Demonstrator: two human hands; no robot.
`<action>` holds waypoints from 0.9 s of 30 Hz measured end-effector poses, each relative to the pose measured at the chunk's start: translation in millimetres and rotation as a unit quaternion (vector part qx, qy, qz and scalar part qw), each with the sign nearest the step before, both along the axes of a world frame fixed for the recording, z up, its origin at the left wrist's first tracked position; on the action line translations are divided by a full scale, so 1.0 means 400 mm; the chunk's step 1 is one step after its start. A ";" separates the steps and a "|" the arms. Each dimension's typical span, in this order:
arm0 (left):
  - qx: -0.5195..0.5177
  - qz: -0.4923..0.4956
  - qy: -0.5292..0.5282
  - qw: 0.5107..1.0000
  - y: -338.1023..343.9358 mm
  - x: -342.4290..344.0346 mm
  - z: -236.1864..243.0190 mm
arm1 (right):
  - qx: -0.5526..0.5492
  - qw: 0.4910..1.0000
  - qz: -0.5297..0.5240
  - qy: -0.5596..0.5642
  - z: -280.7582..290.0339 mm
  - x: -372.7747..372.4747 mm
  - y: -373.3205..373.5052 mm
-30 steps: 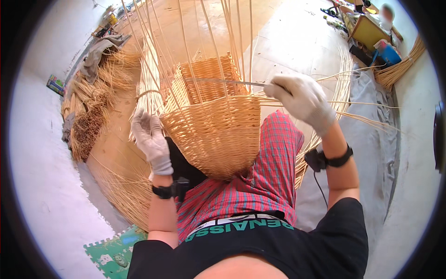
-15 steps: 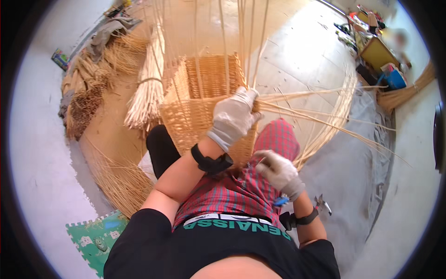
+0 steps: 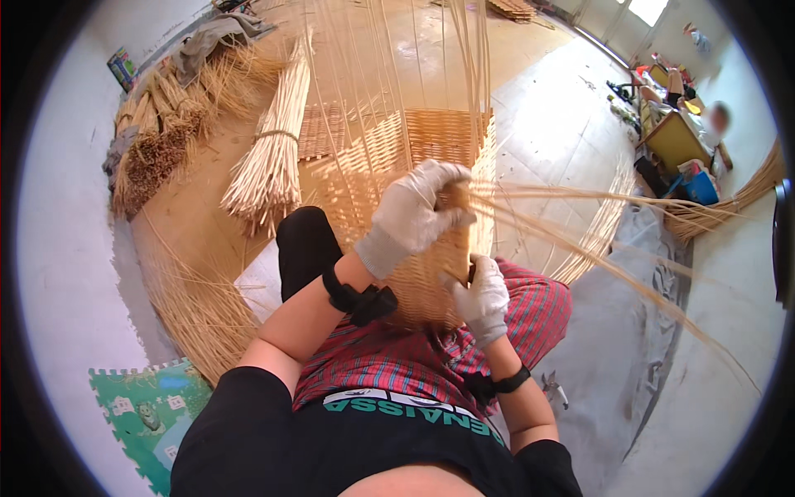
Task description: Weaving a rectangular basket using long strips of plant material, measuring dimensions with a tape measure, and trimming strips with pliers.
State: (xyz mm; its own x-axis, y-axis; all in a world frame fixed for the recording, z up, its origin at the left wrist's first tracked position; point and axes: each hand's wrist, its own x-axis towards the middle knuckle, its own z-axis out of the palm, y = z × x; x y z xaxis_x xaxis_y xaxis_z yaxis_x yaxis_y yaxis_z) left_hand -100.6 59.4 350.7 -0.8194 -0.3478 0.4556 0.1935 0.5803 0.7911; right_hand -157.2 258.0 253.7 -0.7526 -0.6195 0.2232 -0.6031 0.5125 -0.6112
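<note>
Floor: tan on the left, paler tiles on the right, with strong light falling on the tiles.
Grey sheet: spread and creased, along the right side, beside the wall.
Reed heap: several brown bundles lying along the left wall, a grey cloth draped over their far part.
Lap: red plaid cloth over the thighs; the left knee is black, the right knee plaid.
Basket: woven, golden tan, in the lap between the knees, its front wall blurred; tall upright stakes rise from it, and long loose strands fan out rightward from its near right corner.
Pale bundle: straight peeled rods, tied with one band, on the floor beyond the left knee.
Foam mat: green, printed, jigsaw-edged, at lower left.
Blue container: at upper right, near the wall.
Left hand: white-gloved, reaching across the front wall, fingers bent and grasping the basket at its near right corner.
Right hand: white-gloved, lower down, at the basket's right side, fingers curled; cannot tell whether it grips.
Wrist straps: black, one on each forearm, each bearing a dark block.
Cutters: small, metal-bladed, lying on the grey sheet near the right forearm.
</note>
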 end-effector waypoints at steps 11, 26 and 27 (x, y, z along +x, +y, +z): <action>-0.029 0.297 -0.064 0.952 -0.076 -0.065 -0.132 | -0.196 0.939 0.159 -0.234 -0.060 -0.130 -0.232; 0.051 0.365 -0.248 0.896 -0.537 0.197 -0.294 | -0.176 0.938 -0.044 -0.295 -0.390 -0.494 -0.403; 0.057 0.377 -0.267 0.885 -0.532 0.212 -0.301 | -0.194 0.945 -0.037 -0.262 -0.394 -0.486 -0.397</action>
